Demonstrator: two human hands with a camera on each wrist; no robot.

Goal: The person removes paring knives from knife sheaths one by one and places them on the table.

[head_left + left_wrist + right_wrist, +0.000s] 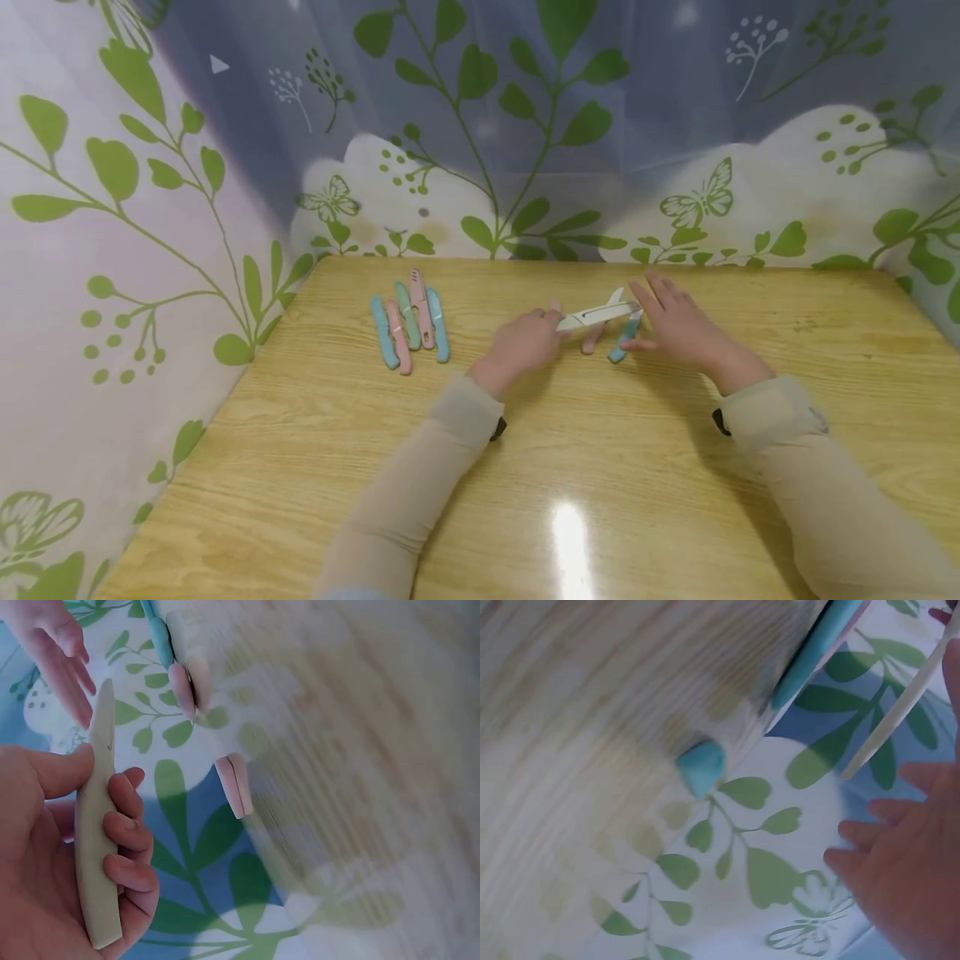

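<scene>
Showing left-wrist only: likely knife butt (103, 930)

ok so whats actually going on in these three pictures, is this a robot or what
No robot here, just a person working bare-handed. The wide picture comes from a camera worn on the head, looking forward and down; the two closer ones come from a camera on each wrist. On the wood-grained table lie five slim knife-like things in blue, pink and green, grouped to the left, plus a pink one and a blue one farther right. The left hand has its fingers curled round a long whitish piece. The right hand, fingers extended, is near that piece's far end.
</scene>
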